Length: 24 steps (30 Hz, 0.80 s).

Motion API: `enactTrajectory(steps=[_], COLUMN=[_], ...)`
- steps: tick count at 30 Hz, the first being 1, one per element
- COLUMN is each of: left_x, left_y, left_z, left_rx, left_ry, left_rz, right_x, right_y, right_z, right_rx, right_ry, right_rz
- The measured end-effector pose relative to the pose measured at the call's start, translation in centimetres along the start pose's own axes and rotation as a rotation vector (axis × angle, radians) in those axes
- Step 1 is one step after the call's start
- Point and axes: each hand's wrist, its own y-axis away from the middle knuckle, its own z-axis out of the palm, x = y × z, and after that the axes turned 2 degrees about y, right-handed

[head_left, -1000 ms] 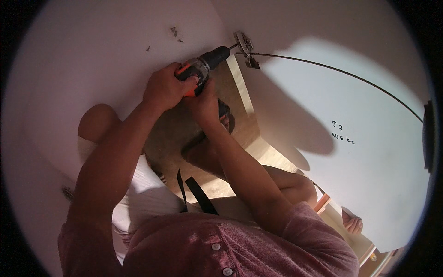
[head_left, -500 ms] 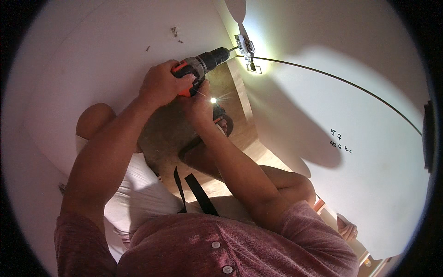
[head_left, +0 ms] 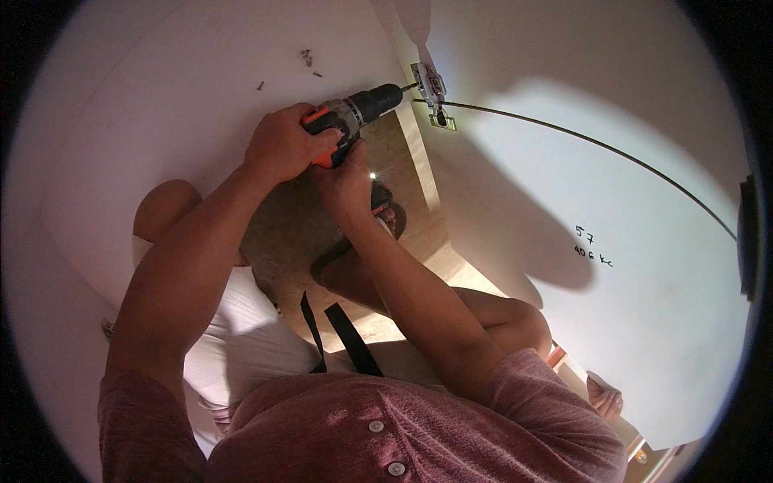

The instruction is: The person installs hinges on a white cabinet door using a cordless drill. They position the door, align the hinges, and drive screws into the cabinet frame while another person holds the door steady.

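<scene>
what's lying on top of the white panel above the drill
A few small dark screws lie loose on the white panel, beyond the drill held in both hands, left and right. Whatever lies under the hands and drill is hidden.

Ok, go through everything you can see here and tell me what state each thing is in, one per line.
Cordless drill: level, bit tip at the hinge, work light lit.
Left hand: wrapped over the drill's rear.
Right hand: gripping the handle from below.
Metal hinge: at the joint of two white panels.
Loose screws: scattered on the left white panel.
</scene>
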Motion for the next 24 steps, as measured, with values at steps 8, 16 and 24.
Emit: enactTrajectory(steps=[8, 16, 24], left_x=[-0.1, 0.1, 0.6], left_y=[-0.7, -1.1, -1.3], left_z=[-0.3, -0.2, -0.4], left_rx=[-0.028, -0.030, -0.047], left_ry=[-0.019, -0.034, -0.043], left_rz=[0.033, 0.018, 0.010], right_x=[0.2, 1.0, 1.3], right_y=[-0.4, -0.9, -1.1], right_z=[0.2, 0.4, 0.5], right_rx=[0.010, -0.003, 0.026], right_ry=[-0.016, -0.034, -0.063], right_rz=[-0.036, -0.038, -0.088])
